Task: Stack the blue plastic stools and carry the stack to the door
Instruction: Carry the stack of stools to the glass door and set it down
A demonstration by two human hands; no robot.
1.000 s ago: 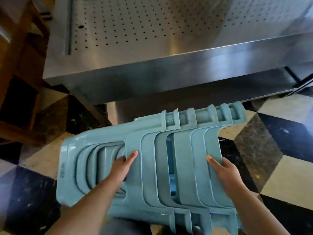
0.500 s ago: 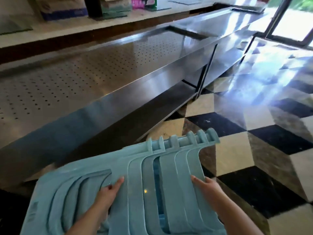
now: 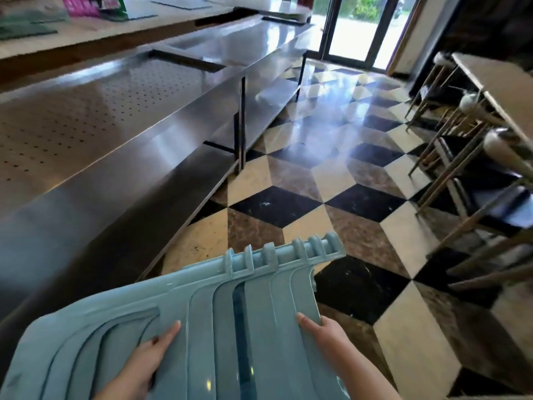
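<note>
A stack of blue plastic stools (image 3: 230, 319), nested and turned on its side, was held clear of the checkered floor (image 3: 340, 180) at the bottom of the head view, its leg ends pointed forward and to the right. The left hand (image 3: 144, 362) was hooked into the side opening of the outermost stool, thumb laid along the plastic and fingers curled out of sight behind the edge. The right hand (image 3: 326, 332) was closed on the outer leg edge at the stack's right side, thumb on top. A long stainless steel counter (image 3: 121, 134) was seen along the left. Glass doors (image 3: 357, 27) were seen at the far end of the floor, and wooden chairs (image 3: 473, 180) stood along the right.
</note>
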